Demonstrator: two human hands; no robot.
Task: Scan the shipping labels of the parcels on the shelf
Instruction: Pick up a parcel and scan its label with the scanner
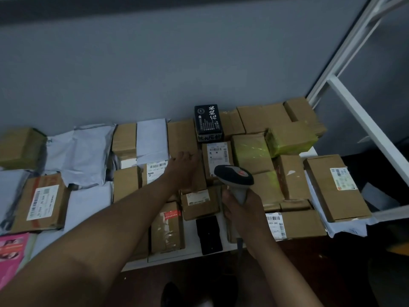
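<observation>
Many cardboard parcels and white mailer bags cover the shelf [199, 254]. My left hand [183, 168] reaches forward and rests with fingers spread on a plain brown box [181, 138] in the middle. My right hand [240, 209] grips the handle of a grey and black barcode scanner [234, 175], whose head points toward a small box with a white shipping label [218, 155]. Other labels face up on a box at the left [42, 202], on a box at the right [343, 179] and on a box at the front [275, 226].
A black printed carton [208, 120] stands at the back. Boxes wrapped in yellow-green tape [290, 139] lie at the right. A black flat parcel [209, 234] lies at the front edge. A white shelf frame [363, 120] rises at the right. A pink packet [11, 253] sits far left.
</observation>
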